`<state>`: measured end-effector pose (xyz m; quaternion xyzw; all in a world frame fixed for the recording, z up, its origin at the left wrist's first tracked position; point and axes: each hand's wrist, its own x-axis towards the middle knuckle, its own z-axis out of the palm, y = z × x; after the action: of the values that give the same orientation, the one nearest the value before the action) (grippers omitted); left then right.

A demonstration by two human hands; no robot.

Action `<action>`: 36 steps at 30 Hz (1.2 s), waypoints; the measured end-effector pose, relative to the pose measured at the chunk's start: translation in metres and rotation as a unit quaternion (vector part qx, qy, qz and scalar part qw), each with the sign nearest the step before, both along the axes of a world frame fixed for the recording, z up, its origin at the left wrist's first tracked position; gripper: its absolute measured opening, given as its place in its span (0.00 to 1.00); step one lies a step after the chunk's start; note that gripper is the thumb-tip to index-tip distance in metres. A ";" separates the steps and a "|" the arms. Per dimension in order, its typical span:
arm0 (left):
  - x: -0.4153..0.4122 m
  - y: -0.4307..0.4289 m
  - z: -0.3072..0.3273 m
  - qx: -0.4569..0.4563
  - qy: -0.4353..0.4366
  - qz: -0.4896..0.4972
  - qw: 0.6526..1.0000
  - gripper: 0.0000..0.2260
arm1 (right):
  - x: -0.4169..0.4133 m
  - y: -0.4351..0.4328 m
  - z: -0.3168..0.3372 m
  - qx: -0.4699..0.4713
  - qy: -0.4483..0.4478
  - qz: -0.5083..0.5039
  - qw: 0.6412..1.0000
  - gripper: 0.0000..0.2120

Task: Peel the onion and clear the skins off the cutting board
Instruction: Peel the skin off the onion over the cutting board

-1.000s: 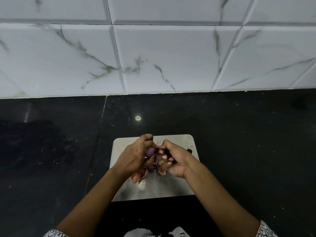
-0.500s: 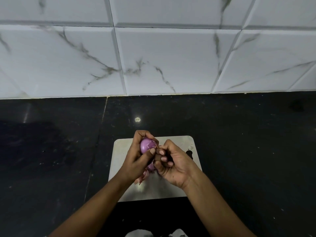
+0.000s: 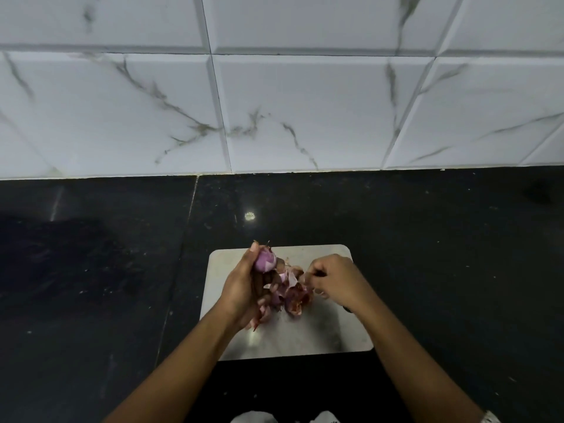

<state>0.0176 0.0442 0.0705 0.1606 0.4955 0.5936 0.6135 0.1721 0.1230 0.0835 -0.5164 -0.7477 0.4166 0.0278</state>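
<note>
Purple onion [image 3: 265, 261] is clasped in my left grip [image 3: 244, 288], held above the board's [image 3: 320, 331] far left part. Skins [image 3: 291, 297] are heaped mid-board. My right grip [image 3: 335, 282], fingers curled, pinches the skins' right edge, over the board's right side

One onion [image 3: 265, 260], one cutting board [image 3: 320, 337], several skins [image 3: 294, 297]

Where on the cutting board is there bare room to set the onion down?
Bare: the cutting board strip between the skins and its near edge, and the far left corner beside the left hand. Crowded: the middle, where skins lie.
</note>
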 end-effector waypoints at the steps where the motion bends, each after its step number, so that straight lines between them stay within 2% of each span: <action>1: 0.000 0.001 -0.002 -0.010 -0.005 0.000 1.000 0.22 | -0.004 -0.001 -0.004 0.052 -0.022 0.016 0.998 0.05; 4: 0.000 0.002 -0.002 -0.032 0.006 -0.013 0.999 0.27 | -0.013 -0.005 -0.006 0.164 -0.006 0.038 0.986 0.05; 7: -0.002 0.003 -0.008 -0.046 0.022 -0.028 0.998 0.30 | -0.017 -0.005 -0.006 0.167 0.011 0.069 0.984 0.06; 12: -0.002 0.003 -0.009 -0.057 0.026 -0.049 0.997 0.31 | -0.015 0.003 0.010 0.121 0.096 0.040 0.987 0.10; 15: -0.001 0.004 -0.010 -0.060 0.049 -0.081 0.994 0.31 | -0.019 0.006 0.022 0.182 0.147 0.087 0.968 0.11; 21: 0.002 0.002 0.002 -0.063 0.084 -0.119 0.987 0.24 | -0.024 0.018 0.036 0.328 0.010 0.267 0.906 0.09; 23: 0.004 0.002 0.003 -0.067 0.119 -0.114 0.984 0.21 | -0.027 0.021 0.040 0.360 -0.040 0.306 0.880 0.09; 25: 0.005 0.003 0.000 -0.056 0.170 -0.108 0.978 0.18 | -0.030 0.021 0.040 0.380 -0.053 0.319 0.867 0.09; 27: 0.005 0.003 -0.001 -0.033 0.197 -0.102 0.975 0.16 | -0.032 0.023 0.038 0.378 -0.037 0.314 0.870 0.09; 31: -0.001 0.002 -0.001 0.022 0.258 -0.111 0.960 0.10 | -0.030 0.023 0.030 0.329 0.064 0.253 0.907 0.05; 36: -0.006 -0.001 0.001 0.079 0.252 -0.114 0.958 0.04 | -0.031 0.018 0.026 0.226 0.145 0.159 0.950 0.03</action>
<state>0.0112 0.0433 0.0715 0.4082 0.5637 0.4973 0.5180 0.1407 0.1412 0.1092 -0.3054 -0.8825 0.3057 0.1856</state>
